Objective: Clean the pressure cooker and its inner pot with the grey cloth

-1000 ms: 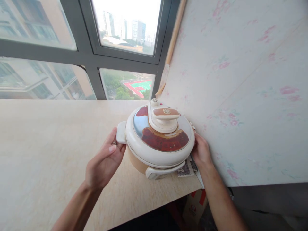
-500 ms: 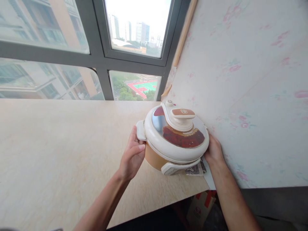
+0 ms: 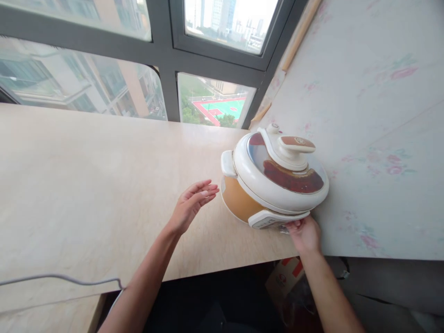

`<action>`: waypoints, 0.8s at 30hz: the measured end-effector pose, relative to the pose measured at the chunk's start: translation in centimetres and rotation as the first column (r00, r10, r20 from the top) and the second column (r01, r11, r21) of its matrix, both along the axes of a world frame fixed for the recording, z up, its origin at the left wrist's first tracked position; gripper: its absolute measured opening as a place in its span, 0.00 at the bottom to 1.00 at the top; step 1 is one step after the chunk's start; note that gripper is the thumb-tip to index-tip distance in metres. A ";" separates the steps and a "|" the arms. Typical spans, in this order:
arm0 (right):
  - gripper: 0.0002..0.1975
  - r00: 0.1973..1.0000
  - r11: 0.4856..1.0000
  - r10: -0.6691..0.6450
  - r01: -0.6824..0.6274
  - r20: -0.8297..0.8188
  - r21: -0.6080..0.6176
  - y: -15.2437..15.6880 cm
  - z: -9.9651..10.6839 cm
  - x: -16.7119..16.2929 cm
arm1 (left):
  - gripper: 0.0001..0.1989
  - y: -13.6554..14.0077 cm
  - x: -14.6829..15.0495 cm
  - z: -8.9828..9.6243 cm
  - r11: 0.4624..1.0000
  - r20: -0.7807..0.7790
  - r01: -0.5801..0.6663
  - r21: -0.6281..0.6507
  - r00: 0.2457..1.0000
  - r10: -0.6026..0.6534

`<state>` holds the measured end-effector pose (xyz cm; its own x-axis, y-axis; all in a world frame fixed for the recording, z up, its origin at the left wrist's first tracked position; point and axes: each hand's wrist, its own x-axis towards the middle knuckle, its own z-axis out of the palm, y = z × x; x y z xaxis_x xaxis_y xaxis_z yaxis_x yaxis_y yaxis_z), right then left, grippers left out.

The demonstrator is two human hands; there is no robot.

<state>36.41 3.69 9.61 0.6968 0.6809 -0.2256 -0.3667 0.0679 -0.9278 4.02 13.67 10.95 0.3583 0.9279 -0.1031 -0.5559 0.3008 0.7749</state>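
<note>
An electric pressure cooker (image 3: pixel 246 199) with a white rim, a golden body and a worn red and silver lid stands on the tabletop against the wall. My left hand (image 3: pixel 194 203) hovers just left of its body, fingers stretched out and holding nothing. Under the cooker's front right side, below the white control panel (image 3: pixel 267 219), is my right hand (image 3: pixel 307 236) with its fingers curled in. A small bit of patterned cloth (image 3: pixel 284 229) shows beside those fingertips. What the fingers grip is hidden by the cooker and the hand.
The pale tabletop (image 3: pixel 104 185) stretches left, with a grey cable (image 3: pixel 62 277) near its front edge. Behind it are grey-framed windows (image 3: pixel 166 55). A floral-papered wall (image 3: pixel 374 138) borders the cooker's right side. Below the edge sits a paper bag (image 3: pixel 284 280).
My left hand has let go of the cooker's side and drawn away from it. My right hand has moved from the cooker's right side to below its front. Less cloth shows now.
</note>
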 end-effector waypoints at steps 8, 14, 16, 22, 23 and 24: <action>0.20 0.998 0.995 -0.044 0.040 -0.039 -0.092 -2.4 -4.3 -5.2 | 0.16 -1.8 -4.2 -6.9 0.918 -0.276 -0.397 0.018 0.880 0.386; 0.17 0.996 0.996 -0.089 0.089 -0.012 -0.015 -2.0 -4.5 -5.7 | 0.16 -2.0 -3.4 -7.2 0.936 -0.527 -0.326 0.133 0.777 0.345; 0.16 0.998 0.998 -0.067 0.067 -0.019 0.002 -2.2 -4.6 -5.7 | 0.15 -2.3 -3.2 -7.3 0.944 -0.599 -0.268 0.193 0.730 0.330; 0.15 0.998 0.998 -0.049 0.050 -0.039 0.024 -2.5 -4.6 -5.6 | 0.11 -2.7 -3.1 -7.4 0.924 -0.688 -0.185 0.334 0.622 0.373; 0.15 0.998 0.999 -0.048 0.049 -0.043 0.024 -2.5 -4.5 -5.6 | 0.10 -2.7 -3.1 -7.5 0.920 -0.692 -0.179 0.348 0.613 0.381; 0.15 0.998 0.999 -0.045 0.046 -0.044 0.023 -2.5 -4.5 -5.6 | 0.10 -2.6 -3.1 -7.6 0.916 -0.698 -0.168 0.364 0.602 0.388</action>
